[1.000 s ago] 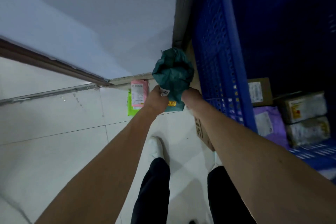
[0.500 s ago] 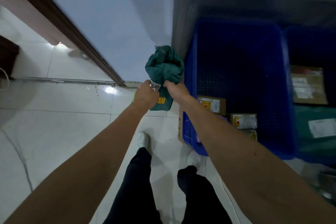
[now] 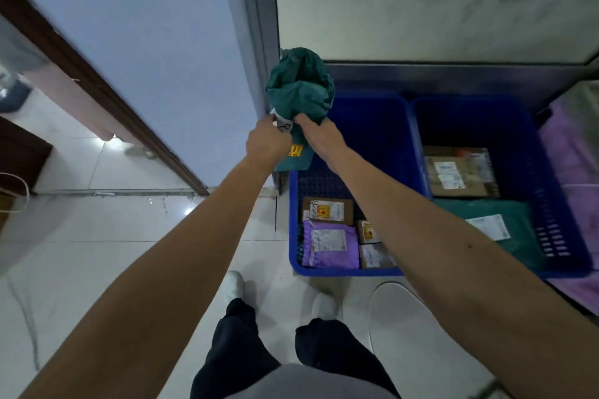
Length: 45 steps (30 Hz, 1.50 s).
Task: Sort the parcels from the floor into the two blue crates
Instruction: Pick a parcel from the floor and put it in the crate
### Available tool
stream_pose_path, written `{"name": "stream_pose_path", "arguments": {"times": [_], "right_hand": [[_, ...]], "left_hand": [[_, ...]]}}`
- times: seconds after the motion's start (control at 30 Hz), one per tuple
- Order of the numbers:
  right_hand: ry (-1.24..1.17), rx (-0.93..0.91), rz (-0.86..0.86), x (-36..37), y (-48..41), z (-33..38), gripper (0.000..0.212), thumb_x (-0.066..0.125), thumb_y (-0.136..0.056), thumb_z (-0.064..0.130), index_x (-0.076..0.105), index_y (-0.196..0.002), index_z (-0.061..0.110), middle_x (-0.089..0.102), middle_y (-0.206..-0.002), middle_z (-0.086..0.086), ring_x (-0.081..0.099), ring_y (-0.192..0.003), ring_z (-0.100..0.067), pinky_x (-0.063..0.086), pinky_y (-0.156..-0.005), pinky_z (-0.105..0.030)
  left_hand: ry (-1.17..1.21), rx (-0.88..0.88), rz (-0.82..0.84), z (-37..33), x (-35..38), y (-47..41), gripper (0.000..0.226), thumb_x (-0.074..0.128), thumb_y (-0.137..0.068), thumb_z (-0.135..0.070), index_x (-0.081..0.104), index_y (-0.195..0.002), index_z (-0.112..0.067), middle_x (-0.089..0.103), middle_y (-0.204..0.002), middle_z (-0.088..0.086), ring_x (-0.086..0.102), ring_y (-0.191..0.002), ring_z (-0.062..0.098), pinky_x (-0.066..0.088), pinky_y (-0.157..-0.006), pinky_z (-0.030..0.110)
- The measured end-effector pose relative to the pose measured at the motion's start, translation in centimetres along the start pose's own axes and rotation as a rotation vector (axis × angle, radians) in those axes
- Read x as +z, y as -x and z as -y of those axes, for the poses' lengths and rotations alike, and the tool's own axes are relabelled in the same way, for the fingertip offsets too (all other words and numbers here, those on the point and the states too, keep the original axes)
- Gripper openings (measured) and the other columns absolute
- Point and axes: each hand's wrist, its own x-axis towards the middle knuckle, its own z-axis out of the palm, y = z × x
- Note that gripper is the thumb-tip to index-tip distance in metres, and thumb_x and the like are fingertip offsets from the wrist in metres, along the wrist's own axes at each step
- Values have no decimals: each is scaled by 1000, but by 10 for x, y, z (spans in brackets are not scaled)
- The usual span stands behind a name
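Observation:
A crumpled dark green soft parcel (image 3: pixel 299 91) with a white label and a yellow sticker is held up in front of me. My left hand (image 3: pixel 267 142) grips its lower left side and my right hand (image 3: pixel 319 134) grips its lower right side. It hangs above the left rim of the left blue crate (image 3: pixel 343 271). That crate holds a purple bag (image 3: pixel 330 244) and small cardboard boxes (image 3: pixel 327 210). The right blue crate (image 3: pixel 557 220) holds a brown parcel (image 3: pixel 460 172) and a green bag (image 3: pixel 499 230).
The crates stand on pale floor tiles against a marble wall (image 3: pixel 421 0). A door frame (image 3: pixel 97 87) runs diagonally at left. A white oval object (image 3: pixel 398 317) lies on the floor in front of the crates. My legs and white shoes (image 3: pixel 233 285) are below.
My view has swung right, bringing both crates fully into sight. The green parcel, still in both hands, now sits over the left crate's edge instead of beside it.

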Motion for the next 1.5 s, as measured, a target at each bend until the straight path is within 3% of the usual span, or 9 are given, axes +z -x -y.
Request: {"name": "stream_pose_path", "arguments": {"times": [0.33,0.53,0.67,0.93,1.2,1.27,1.37,1.43,1.5], "right_hand": [[134,85,-114,-71,-4,-31,112,61,-53,83,45,-138,12,54,-126,-9,59,-107,-30,55,-90,-46],[193,89,-138,-81,-16,-47,138,64,-38,96,40,-144,12,50,-134,-7,57,-115,-27,55,-92,-47],[168,133,-254,-84,-13,-41,137,68,-41,93,35,-146,11,49,-139,-7,55,-120,-27,54,-93,-44],[23,237,-433,-82,-27,-45,123,75,-63,77,23,-148,5,49,-141,-12,52,-125,-34,48,-95,-39],[-313,399,-480,-96,-56,-67,127,74,-53,73,23,-151,8,56,-133,-11,60,-113,-29,54,-95,-46],[-393,423,-464,-104,-62,-77,115,76,-52,71,36,-142,11,60,-125,-8,64,-105,-26,58,-85,-44],[-456,450,-419,-118,-71,-89,67,77,-76,55,47,-122,16,61,-108,0,63,-99,-20,59,-82,-41],[-481,475,-365,-129,-78,-96,55,74,-82,51,52,-120,17,62,-107,1,63,-97,-17,59,-80,-39],[-485,472,-311,-137,-85,-100,53,73,-84,50,56,-121,17,66,-110,0,64,-96,-16,58,-73,-35]], "left_hand": [[-98,94,177,-40,60,14,26,55,-97,-28,61,-117,-13,66,-105,9,65,-97,32,45,-66,32],[-103,122,231,-45,77,1,26,51,-92,-10,62,-115,-15,68,-112,12,64,-93,28,55,-72,39],[-63,208,223,-49,84,-6,40,52,-92,-7,62,-130,-16,67,-123,10,63,-109,28,52,-82,36],[41,285,305,-51,99,-19,38,49,-91,-6,63,-124,-16,66,-122,6,62,-106,27,53,-85,44],[125,210,528,-46,122,-37,51,45,-89,4,65,-131,-16,62,-134,9,60,-119,27,54,-95,46],[126,161,524,-39,130,-46,53,43,-88,6,63,-132,-15,62,-130,8,61,-116,26,55,-94,43],[149,29,399,-17,142,-58,51,49,-88,-6,57,-136,-18,64,-128,5,64,-108,21,56,-89,38],[157,-104,334,2,154,-62,52,57,-87,-25,50,-138,-17,59,-129,9,63,-108,23,55,-89,37],[172,-280,313,21,172,-66,83,64,-75,-58,40,-143,-16,48,-140,11,57,-120,29,51,-99,42]]}}
